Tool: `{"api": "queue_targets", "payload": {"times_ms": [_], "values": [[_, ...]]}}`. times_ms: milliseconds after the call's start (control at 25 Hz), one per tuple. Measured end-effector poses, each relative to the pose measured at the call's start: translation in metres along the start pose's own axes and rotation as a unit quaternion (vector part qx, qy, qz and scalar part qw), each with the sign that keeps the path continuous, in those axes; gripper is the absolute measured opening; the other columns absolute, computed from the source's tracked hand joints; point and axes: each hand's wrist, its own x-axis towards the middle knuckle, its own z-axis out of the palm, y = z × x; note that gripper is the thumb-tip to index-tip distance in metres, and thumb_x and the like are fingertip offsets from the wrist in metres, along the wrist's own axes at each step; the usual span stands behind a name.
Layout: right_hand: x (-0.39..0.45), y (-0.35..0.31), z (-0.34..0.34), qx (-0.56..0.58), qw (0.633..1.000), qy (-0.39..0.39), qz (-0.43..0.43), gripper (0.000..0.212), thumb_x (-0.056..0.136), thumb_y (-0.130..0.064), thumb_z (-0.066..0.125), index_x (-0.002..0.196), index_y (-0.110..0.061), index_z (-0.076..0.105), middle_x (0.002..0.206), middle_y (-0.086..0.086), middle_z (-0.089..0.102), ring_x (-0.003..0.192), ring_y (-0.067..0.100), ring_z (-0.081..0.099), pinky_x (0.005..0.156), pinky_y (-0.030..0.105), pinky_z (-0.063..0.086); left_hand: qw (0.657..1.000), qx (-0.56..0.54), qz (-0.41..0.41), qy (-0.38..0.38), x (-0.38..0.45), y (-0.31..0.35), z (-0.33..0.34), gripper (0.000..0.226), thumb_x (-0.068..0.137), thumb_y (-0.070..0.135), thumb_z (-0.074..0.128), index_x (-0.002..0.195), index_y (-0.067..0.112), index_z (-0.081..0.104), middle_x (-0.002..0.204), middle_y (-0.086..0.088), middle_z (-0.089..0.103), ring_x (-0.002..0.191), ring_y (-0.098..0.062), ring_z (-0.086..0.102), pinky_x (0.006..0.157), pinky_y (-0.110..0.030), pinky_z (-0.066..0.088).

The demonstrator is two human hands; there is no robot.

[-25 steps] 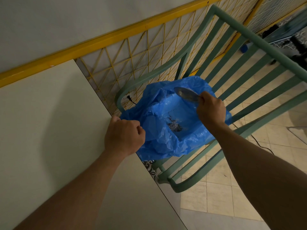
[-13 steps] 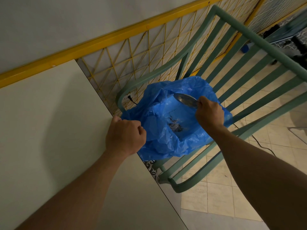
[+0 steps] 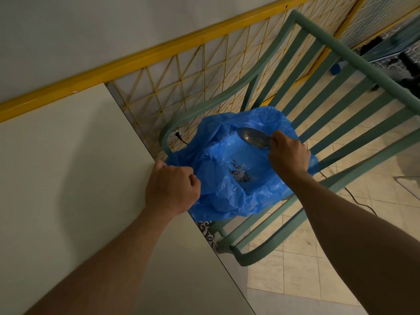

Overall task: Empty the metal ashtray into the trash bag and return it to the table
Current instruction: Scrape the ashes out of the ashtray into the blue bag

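A blue trash bag (image 3: 227, 196) lies open on a green chair beside the table. Grey ash (image 3: 240, 175) sits in a small heap at the bottom of the bag. My left hand (image 3: 171, 186) grips the bag's near rim at the table edge. My right hand (image 3: 288, 154) holds the metal ashtray (image 3: 254, 137) over the bag's far side, tilted so its inner face points down toward the ash. The off-white table (image 3: 79, 189) fills the left of the view.
The green slatted chair (image 3: 341, 92) stands against the table's right edge, its armrest (image 3: 250, 258) curving near the table corner. A yellow wire-mesh railing (image 3: 181, 71) runs behind. A black cord (image 3: 180, 139) hangs by the railing. Tiled floor (image 3: 295, 280) lies below right.
The ashtray in my right hand has tilted slightly more and shifted a little lower over the bag. My left hand keeps its hold on the bag rim.
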Motion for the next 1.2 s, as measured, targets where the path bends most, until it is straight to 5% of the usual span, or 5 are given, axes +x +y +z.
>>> {"api": "queue_targets", "payload": {"times_ms": [240,440,840,1040,1200], "values": [[0.006,0.000,-0.008,0.041,0.996,0.082,0.025,0.020,0.102,-0.021,0.041,0.098,-0.017,0.061,0.078,0.003,0.061,0.067,0.027,0.059,0.067,0.041,0.049,1.000,0.004,0.002,0.002,-0.001,0.002,-0.001,0.032,0.091,0.039,0.043,0.073,0.021,0.063,0.053,0.005,0.053,0.048,-0.008,0.038,0.083,-0.035,0.037],[-0.001,0.008,-0.006,-0.028,0.999,-0.021,0.007,0.007,0.099,-0.022,0.050,0.100,-0.020,0.057,0.082,-0.002,0.055,0.075,0.024,0.059,0.074,0.046,0.048,1.000,0.001,0.001,0.007,-0.001,0.001,-0.001,0.032,0.090,0.038,0.043,0.071,0.021,0.062,0.052,0.005,0.051,0.048,-0.007,0.036,0.082,-0.035,0.036],[-0.004,0.010,-0.004,-0.023,0.999,-0.027,0.017,0.007,0.100,-0.022,0.050,0.101,-0.022,0.056,0.084,-0.003,0.056,0.077,0.024,0.060,0.077,0.051,0.051,1.000,0.001,-0.003,0.003,-0.001,0.000,0.000,0.032,0.091,0.039,0.041,0.072,0.022,0.062,0.053,0.005,0.054,0.047,-0.006,0.036,0.084,-0.035,0.035],[0.003,0.008,-0.011,0.027,0.996,0.080,0.035,0.021,0.103,-0.023,0.039,0.099,-0.016,0.059,0.084,0.007,0.064,0.072,0.029,0.061,0.073,0.049,0.052,1.000,-0.003,0.000,0.003,-0.001,0.000,0.001,0.032,0.091,0.039,0.042,0.072,0.023,0.062,0.054,0.005,0.056,0.049,-0.007,0.040,0.084,-0.036,0.038],[0.000,0.008,-0.008,-0.009,1.000,-0.001,0.025,0.014,0.101,-0.021,0.044,0.099,-0.019,0.058,0.080,0.001,0.057,0.076,0.029,0.062,0.075,0.050,0.052,1.000,-0.004,-0.003,0.004,-0.001,0.000,0.001,0.032,0.091,0.039,0.042,0.072,0.022,0.062,0.053,0.005,0.056,0.048,-0.007,0.038,0.084,-0.036,0.037]]}}
